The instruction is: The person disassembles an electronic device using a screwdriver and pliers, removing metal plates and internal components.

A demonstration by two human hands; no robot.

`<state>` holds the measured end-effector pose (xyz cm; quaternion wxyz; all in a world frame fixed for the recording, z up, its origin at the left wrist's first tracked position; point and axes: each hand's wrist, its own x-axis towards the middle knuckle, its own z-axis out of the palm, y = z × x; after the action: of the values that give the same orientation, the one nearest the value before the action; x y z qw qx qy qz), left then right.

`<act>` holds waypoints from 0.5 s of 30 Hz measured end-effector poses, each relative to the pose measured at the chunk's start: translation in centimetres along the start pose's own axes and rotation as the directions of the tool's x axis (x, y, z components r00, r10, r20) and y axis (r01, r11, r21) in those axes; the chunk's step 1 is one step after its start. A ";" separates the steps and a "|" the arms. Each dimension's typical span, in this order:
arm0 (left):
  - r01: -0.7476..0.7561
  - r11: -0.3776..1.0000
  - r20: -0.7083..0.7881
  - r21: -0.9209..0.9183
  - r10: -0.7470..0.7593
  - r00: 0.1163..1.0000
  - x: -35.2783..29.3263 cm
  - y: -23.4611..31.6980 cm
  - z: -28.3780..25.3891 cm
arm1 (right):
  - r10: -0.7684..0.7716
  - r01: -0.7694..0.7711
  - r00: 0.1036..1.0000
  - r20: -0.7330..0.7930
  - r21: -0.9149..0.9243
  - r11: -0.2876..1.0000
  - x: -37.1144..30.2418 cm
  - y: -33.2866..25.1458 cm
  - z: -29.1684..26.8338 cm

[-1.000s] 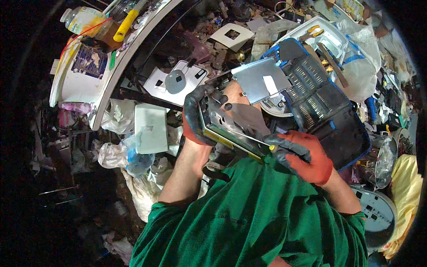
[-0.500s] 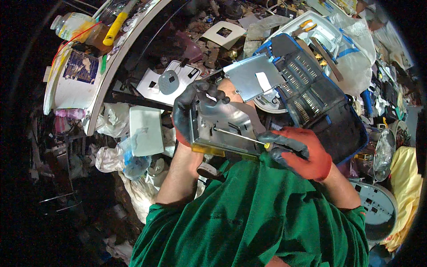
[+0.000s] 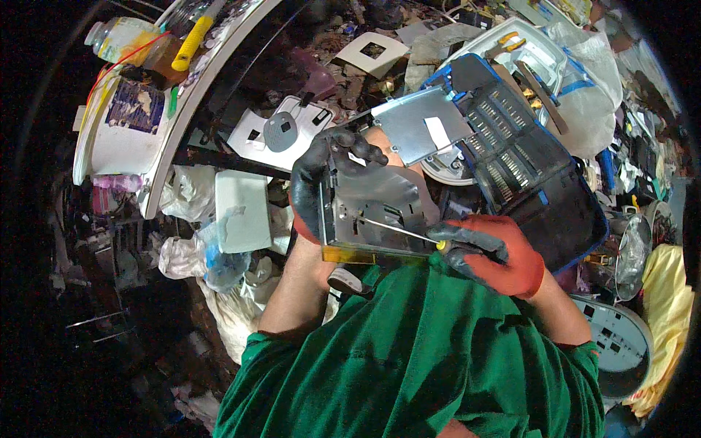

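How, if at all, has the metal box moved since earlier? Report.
Yes, the metal box turned, near left corner lower in view, judged against the white panel.

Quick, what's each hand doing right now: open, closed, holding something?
Left hand: closed on the flat metal device, gripping its left side.
Right hand: closed around the thin screwdriver.

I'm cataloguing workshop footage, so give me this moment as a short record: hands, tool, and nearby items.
Left hand: grips the left side of a metal casing
Right hand: holds a screwdriver
Screwdriver tip: over the casing's face; contact unclear
Bit case: open, beyond the right hand
Metal plate: at the bit case's left edge
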<state>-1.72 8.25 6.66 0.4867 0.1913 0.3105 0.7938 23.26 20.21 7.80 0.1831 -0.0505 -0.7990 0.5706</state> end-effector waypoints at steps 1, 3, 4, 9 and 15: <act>-0.010 0.998 0.012 0.056 0.009 1.000 0.0 0.1 -0.2 | -0.015 0.015 1.000 0.009 -0.010 1.000 0.0 0.0 -0.1; -0.029 0.986 0.037 0.164 0.024 0.999 0.1 0.4 -0.3 | -0.041 0.042 0.999 0.025 -0.032 0.999 -0.1 0.1 -0.4; -0.022 0.986 0.003 0.167 0.022 1.000 0.0 0.4 -0.3 | -0.032 0.034 0.999 0.034 -0.036 0.999 -0.2 0.1 -0.6; 0.020 0.986 -0.127 0.168 0.002 0.992 -0.3 0.4 0.4 | -0.028 0.038 0.998 0.052 -0.190 0.981 -0.2 -1.1 -1.7; -0.251 0.697 0.074 0.672 0.274 0.959 0.7 2.1 -0.3 | -0.006 0.017 0.995 0.104 -0.112 0.994 0.3 -1.5 -3.9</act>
<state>-3.58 8.09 7.81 0.2608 0.3841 0.5541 0.6910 24.59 23.27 10.33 0.1416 -0.0266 -0.8387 0.5252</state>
